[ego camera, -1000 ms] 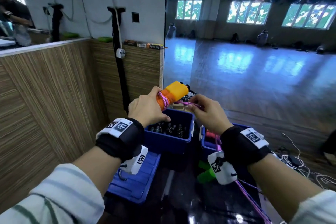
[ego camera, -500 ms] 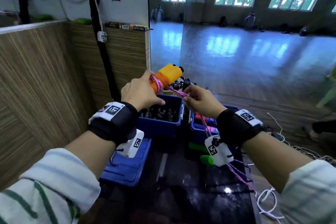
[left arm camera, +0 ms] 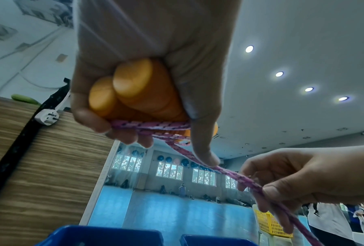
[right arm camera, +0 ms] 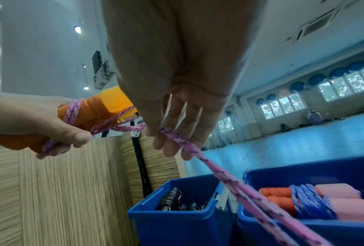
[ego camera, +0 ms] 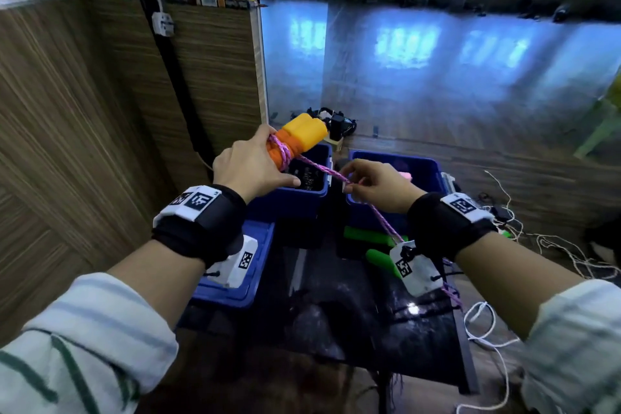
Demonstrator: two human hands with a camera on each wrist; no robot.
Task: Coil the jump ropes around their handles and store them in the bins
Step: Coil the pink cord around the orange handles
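The left hand is gripping the paired orange handles; the right hand is pinching the limp pink rope. The rope is probably needing steady tension to coil snugly.

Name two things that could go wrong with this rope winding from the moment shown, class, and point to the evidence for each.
1. Only a few turns of the pink rope sit on the orange handles, pinned by the left hand. If its grip eases, they could unwind.
2. The rope runs through the right hand and trails down past the table edge near the loose white cord on the floor. It might snag or tangle while being drawn up.
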